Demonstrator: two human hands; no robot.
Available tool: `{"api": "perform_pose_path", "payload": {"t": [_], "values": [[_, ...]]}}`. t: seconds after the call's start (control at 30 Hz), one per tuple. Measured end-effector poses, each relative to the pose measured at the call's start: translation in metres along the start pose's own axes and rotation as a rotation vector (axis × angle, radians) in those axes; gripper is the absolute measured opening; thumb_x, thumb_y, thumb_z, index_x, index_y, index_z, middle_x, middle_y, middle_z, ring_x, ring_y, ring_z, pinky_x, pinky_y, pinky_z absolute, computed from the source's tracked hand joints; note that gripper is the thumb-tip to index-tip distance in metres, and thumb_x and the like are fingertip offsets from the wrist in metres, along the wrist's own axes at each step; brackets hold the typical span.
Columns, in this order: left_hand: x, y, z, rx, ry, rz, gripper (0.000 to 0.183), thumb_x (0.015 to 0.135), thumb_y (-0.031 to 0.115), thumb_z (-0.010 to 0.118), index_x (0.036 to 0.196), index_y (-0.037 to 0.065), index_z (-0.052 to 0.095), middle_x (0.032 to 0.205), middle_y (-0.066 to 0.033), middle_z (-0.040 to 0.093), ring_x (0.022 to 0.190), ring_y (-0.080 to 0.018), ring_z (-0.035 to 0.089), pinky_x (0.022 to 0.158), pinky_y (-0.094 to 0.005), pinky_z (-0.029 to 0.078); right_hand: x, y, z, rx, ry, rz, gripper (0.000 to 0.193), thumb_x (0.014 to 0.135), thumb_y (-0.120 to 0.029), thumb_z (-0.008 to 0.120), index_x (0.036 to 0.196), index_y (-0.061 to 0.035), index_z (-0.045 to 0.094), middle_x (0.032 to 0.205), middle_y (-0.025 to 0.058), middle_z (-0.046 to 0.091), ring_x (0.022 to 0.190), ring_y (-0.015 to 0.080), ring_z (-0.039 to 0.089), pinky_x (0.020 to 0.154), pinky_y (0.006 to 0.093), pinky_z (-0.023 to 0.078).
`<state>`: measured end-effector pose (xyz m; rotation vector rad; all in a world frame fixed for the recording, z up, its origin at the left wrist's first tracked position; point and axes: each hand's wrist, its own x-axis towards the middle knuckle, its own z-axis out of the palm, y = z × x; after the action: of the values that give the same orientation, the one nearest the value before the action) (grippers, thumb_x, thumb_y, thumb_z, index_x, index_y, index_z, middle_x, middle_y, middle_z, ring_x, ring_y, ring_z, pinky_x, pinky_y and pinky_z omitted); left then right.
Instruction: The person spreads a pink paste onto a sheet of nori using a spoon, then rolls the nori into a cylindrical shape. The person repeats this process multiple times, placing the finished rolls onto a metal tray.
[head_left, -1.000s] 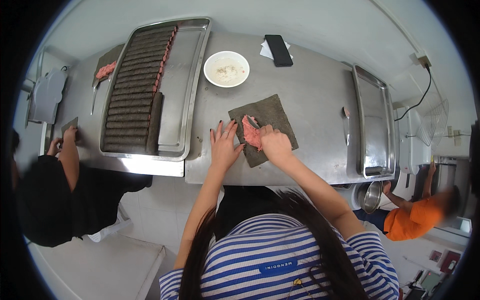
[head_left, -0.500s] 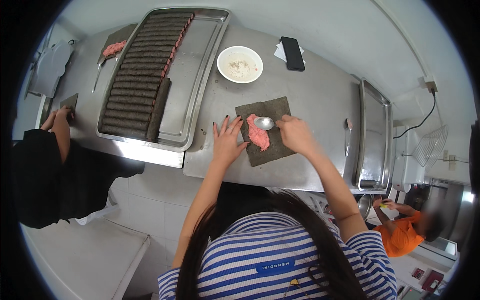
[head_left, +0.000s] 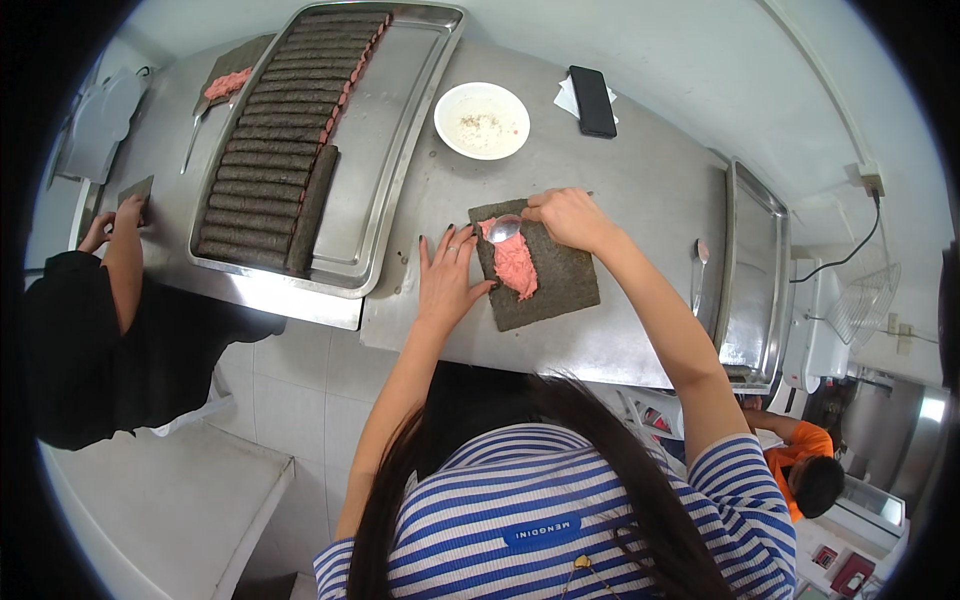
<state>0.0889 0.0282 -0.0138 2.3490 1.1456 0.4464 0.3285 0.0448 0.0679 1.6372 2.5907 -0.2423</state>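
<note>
A dark seaweed sheet point(head_left: 565, 275) lies flat on the steel table before me. Pink minced filling point(head_left: 515, 268) forms a strip along its left part. My right hand point(head_left: 567, 217) is closed around the handle of a metal spoon point(head_left: 505, 229), whose bowl rests on the far end of the filling. My left hand point(head_left: 448, 278) lies with fingers spread, thumb and fingertips at the sheet's left edge. Farther left, a large metal tray point(head_left: 400, 140) bears several rows of seaweed rolls point(head_left: 262, 170) with pink filling showing at their ends.
A white bowl point(head_left: 482, 121) of cloudy liquid and a black phone point(head_left: 593, 102) on white paper stand beyond the sheet. To the right lie another spoon point(head_left: 699, 270) and a metal tray point(head_left: 765, 240). At far left a co-worker's hands point(head_left: 120, 222) hold a seaweed sheet; an orange-shirted person point(head_left: 800, 450) is lower right.
My right hand and the spoon have moved away from me and left, to the filling's far end. The pink strip reaches farther up the sheet. My left hand stays nearly in place.
</note>
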Motion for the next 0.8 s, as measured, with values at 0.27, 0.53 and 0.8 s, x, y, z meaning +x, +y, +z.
{"api": "perform_pose_path", "payload": {"t": [0.27, 0.53, 0.8], "values": [[0.003, 0.004, -0.002, 0.053, -0.007, -0.001, 0.072, 0.065, 0.034, 0.082, 0.124, 0.007, 0.051, 0.139, -0.0039, 0.044, 0.136, -0.0285, 0.033, 0.111, -0.0591, 0.018, 0.012, 0.005, 0.005, 0.07, -0.052, 0.139, 0.026, 0.069, -0.002, 0.058, 0.088, -0.0121, 0.073, 0.089, 0.0083, 0.067, 0.084, 0.0304, 0.065, 0.07, 0.0419, 0.052], [0.004, 0.007, -0.006, 0.105, -0.049, 0.013, 0.074, 0.067, 0.037, 0.08, 0.127, 0.008, 0.049, 0.137, -0.0032, 0.046, 0.135, -0.0294, 0.034, 0.112, -0.0589, 0.017, 0.026, 0.001, -0.001, 0.002, -0.074, 0.193, 0.016, 0.068, -0.003, 0.058, 0.079, -0.0038, 0.07, 0.09, 0.017, 0.067, 0.086, 0.0341, 0.065, 0.074, 0.0433, 0.052], [0.0, 0.008, -0.003, 0.127, -0.019, 0.012, 0.073, 0.067, 0.036, 0.081, 0.126, 0.006, 0.05, 0.137, -0.0043, 0.046, 0.134, -0.0305, 0.035, 0.111, -0.0601, 0.018, -0.036, -0.04, -0.016, 0.058, -0.044, 0.421, 0.014, 0.075, -0.005, 0.056, 0.083, 0.0034, 0.065, 0.089, 0.0224, 0.064, 0.079, 0.0384, 0.066, 0.069, 0.0466, 0.054]]}}
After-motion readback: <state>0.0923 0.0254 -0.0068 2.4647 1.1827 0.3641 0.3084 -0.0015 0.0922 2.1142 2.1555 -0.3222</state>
